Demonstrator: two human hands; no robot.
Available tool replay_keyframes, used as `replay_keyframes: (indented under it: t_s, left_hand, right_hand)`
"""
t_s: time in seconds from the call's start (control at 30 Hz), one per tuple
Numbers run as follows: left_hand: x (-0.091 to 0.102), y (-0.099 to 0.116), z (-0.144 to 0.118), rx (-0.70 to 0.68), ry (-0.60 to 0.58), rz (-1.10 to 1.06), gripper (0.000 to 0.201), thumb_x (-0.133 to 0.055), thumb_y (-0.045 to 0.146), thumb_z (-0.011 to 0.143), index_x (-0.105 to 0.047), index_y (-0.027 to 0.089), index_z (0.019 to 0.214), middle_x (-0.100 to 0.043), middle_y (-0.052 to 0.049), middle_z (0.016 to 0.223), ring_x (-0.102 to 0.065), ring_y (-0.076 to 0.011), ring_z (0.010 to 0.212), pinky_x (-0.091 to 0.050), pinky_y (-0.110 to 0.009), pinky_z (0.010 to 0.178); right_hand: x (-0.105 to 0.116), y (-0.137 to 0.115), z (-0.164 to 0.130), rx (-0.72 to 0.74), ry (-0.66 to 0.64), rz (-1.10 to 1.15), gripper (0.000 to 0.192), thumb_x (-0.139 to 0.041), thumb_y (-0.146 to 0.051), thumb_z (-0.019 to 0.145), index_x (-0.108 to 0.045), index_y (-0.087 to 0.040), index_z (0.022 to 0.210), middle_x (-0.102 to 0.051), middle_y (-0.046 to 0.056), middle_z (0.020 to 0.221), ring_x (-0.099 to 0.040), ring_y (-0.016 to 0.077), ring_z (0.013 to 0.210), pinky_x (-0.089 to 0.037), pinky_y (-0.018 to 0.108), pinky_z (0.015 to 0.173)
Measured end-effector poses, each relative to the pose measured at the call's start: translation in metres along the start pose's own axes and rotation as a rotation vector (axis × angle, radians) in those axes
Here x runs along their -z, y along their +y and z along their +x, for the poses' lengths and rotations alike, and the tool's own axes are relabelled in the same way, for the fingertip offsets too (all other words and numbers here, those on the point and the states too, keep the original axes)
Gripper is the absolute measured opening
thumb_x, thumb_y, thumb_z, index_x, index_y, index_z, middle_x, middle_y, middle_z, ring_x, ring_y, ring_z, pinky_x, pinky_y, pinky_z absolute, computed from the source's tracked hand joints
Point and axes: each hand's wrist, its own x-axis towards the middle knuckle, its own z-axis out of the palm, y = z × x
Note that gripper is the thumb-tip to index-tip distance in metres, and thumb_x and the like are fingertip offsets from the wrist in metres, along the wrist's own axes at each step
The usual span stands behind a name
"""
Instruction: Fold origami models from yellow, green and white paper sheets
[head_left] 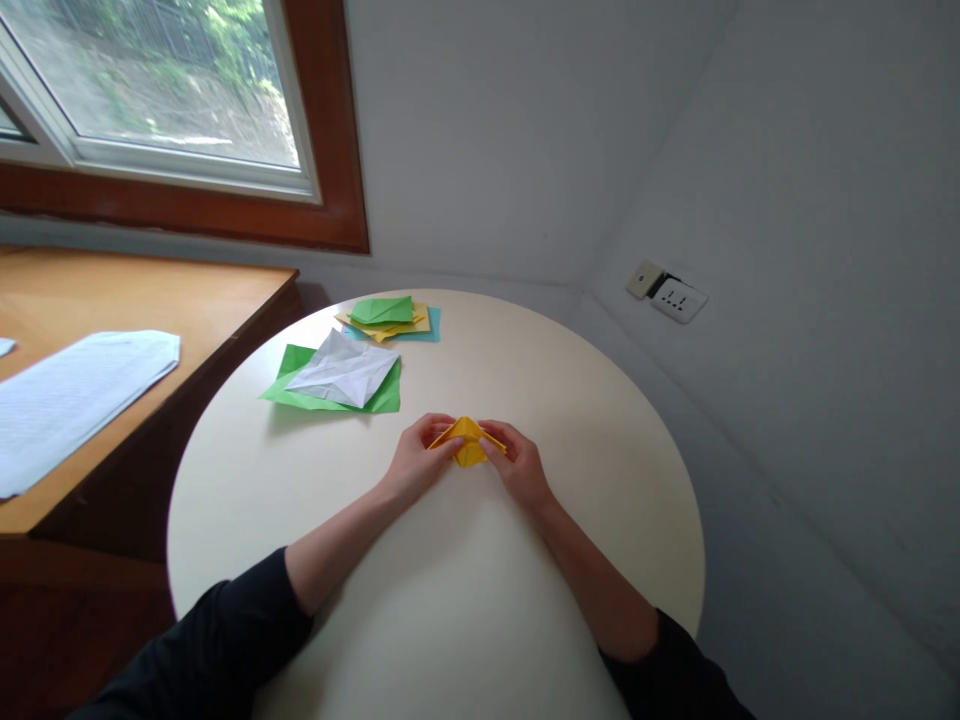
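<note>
A fold is being creased: the yellow paper (467, 442) is pinched by left hand (417, 460) and right hand (520, 466); firm, even pressing is probably needed next.

1. Two arms are seen, entering from the lower edge of the view, each ending in a bare hand.
2. Black long sleeves are worn on both arms; the cloth looks soft and plain, and no print, stripe or logo can be made out on it.
3. Both sleeves are pushed up, so that the forearms are left uncovered from below the elbow to the wrist.
4. The sleeve cloth is bunched into loose folds at its upper end on each arm.
5. The left hand (415, 462) and the right hand (520, 468) are ungloved.
6. No watch, ring or bracelet can be made out.
7. The fingers (433, 432) are slender; the nails are too small to be judged.
</note>
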Motion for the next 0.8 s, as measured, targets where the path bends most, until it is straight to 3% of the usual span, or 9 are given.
replay_keyframes:
  t_s: [0.47, 0.67, 0.8]
  left_hand:
    - [0.0002, 0.0021, -0.0008, 0.034, -0.013, -0.022, 0.033, -0.071, 0.033, 0.062, -0.057, 0.015, 0.086, -0.064, -0.004, 0.083, -0.060, -0.0179, 0.080, -0.047, -0.030, 0.072]
    - [0.0002, 0.0028, -0.0014, 0.058, -0.017, -0.061, 0.035, -0.072, 0.034, 0.062, -0.057, 0.015, 0.086, -0.065, -0.004, 0.084, -0.061, -0.0178, 0.080, -0.047, -0.030, 0.072]
    - [0.0012, 0.0012, -0.0005, 0.050, -0.030, -0.073, 0.036, -0.072, 0.035, 0.062, -0.056, 0.016, 0.088, -0.066, -0.004, 0.086, -0.062, -0.0189, 0.083, -0.048, -0.031, 0.074]
  right_hand:
    - [0.0001, -0.0004, -0.0022, 0.010, -0.043, -0.038, 0.028, -0.059, -0.036, 0.074, -0.061, -0.019, 0.097, -0.062, 0.008, 0.104, -0.059, 0.0204, 0.096, -0.052, 0.034, 0.079]
    - [0.0018, -0.0067, -0.0042, 0.067, -0.029, -0.107, 0.025, -0.059, -0.033, 0.074, -0.061, -0.020, 0.096, -0.058, 0.007, 0.103, -0.056, 0.0193, 0.097, -0.052, 0.030, 0.071]
    - [0.0035, -0.0060, -0.0052, 0.102, -0.074, -0.075, 0.029, -0.062, -0.030, 0.073, -0.058, -0.024, 0.101, -0.055, 0.006, 0.107, -0.054, 0.0190, 0.101, -0.052, 0.030, 0.075]
